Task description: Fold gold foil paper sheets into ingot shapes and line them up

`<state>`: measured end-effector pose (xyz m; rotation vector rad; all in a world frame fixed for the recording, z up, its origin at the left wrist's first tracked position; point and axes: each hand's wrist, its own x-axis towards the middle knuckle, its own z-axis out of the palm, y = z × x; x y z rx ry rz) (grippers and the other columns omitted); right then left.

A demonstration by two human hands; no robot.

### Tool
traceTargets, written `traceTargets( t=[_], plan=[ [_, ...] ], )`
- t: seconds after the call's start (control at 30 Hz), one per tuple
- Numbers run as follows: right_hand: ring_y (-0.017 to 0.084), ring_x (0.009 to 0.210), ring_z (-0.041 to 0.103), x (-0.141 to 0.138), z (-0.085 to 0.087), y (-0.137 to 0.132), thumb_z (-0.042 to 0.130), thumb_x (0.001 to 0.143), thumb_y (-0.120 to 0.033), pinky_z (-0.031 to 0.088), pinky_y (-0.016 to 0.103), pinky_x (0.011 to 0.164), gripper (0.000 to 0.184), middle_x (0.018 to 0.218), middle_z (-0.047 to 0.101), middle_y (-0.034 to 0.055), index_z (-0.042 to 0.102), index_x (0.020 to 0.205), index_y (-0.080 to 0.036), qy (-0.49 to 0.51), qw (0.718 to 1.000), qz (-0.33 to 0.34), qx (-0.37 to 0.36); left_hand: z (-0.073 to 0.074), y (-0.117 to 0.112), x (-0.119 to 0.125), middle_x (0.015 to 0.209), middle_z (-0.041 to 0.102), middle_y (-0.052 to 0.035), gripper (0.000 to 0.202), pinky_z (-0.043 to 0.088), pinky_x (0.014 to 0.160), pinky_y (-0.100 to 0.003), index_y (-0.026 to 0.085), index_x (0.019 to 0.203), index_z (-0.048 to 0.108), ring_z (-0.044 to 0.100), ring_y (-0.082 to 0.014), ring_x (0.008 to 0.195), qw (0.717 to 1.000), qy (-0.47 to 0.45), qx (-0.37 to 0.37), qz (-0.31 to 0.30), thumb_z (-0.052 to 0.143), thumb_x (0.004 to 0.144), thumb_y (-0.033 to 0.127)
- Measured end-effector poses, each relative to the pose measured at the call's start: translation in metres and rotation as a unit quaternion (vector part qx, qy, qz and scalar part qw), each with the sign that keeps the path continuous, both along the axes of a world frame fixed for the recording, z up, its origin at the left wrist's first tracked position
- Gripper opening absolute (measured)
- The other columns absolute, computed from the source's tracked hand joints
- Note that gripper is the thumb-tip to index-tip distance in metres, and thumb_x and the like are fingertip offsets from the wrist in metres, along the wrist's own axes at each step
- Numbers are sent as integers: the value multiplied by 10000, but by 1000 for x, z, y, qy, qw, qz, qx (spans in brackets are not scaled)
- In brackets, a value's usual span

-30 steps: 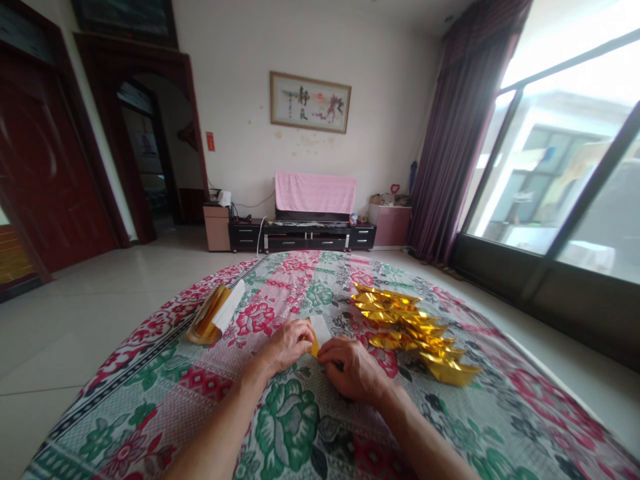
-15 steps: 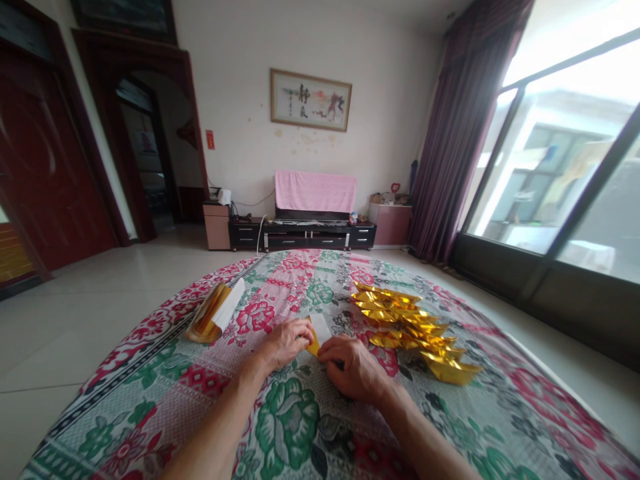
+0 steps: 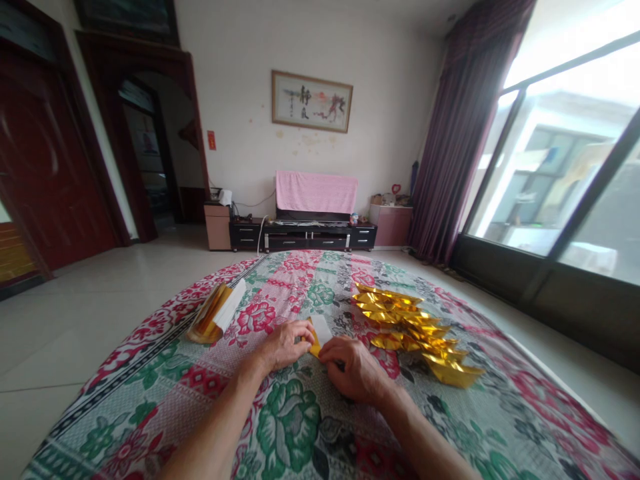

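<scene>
My left hand [image 3: 284, 345] and my right hand [image 3: 354, 369] meet over a small sheet of gold paper [image 3: 319, 335] with a white underside, pressed against the flowered cloth [image 3: 280, 427]. Both hands have their fingers closed on the paper, the left at its left edge, the right at its lower right. To the right lies a heap of folded gold paper ingots [image 3: 415, 330]. A stack of flat gold sheets [image 3: 215, 313] lies to the left, about a hand's length from my left hand.
The flowered cloth covers a wide round surface with tiled floor [image 3: 75, 327] around it. A dark TV cabinet [image 3: 300, 235] with a pink cover stands at the far wall. Large windows [image 3: 565, 153] and a purple curtain [image 3: 455, 140] are on the right, dark doors [image 3: 45, 167] on the left.
The hands and paper have barely moved; only the view has shifted slightly.
</scene>
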<state>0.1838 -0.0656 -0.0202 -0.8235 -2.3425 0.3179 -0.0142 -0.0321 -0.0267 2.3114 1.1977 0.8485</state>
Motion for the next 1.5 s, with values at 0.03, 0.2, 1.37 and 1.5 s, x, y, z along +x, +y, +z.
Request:
traceTargets(
  t=[0.03, 0.2, 1.37, 1.5],
  plan=[
    [130, 799, 588, 0, 1, -1, 449, 633, -33, 426, 253, 815, 288, 818, 662, 17, 661, 746, -193, -4, 1000, -2, -2, 1, -1, 0, 1038, 641, -3, 170, 410, 932, -269, 207, 753, 672, 569, -148, 976, 1000, -2, 1, 1, 523, 701, 144],
    [139, 815, 545, -2, 7, -7, 458, 703, -66, 409, 258, 779, 313, 843, 611, 23, 640, 910, -214, -48, 998, -28, 0, 0, -1, 1, 988, 641, -1, 149, 412, 915, -270, 202, 744, 658, 577, -142, 934, 1000, -10, 3, -12, 534, 703, 130],
    [176, 869, 499, -2, -3, -5, 447, 617, -69, 373, 289, 808, 292, 873, 560, 46, 518, 875, -183, -51, 991, -123, 12, -1, -2, 13, 960, 606, -34, 210, 415, 894, -302, 197, 732, 658, 545, -167, 962, 985, 53, 136, 89, 479, 754, 88],
    [172, 840, 502, -5, -1, -7, 455, 631, -79, 361, 279, 783, 265, 854, 566, 45, 530, 861, -188, -76, 988, -131, 18, -3, 0, 14, 857, 608, -33, 216, 437, 813, -280, 191, 726, 653, 553, -155, 859, 985, 68, 131, 93, 459, 770, 107]
  ],
)
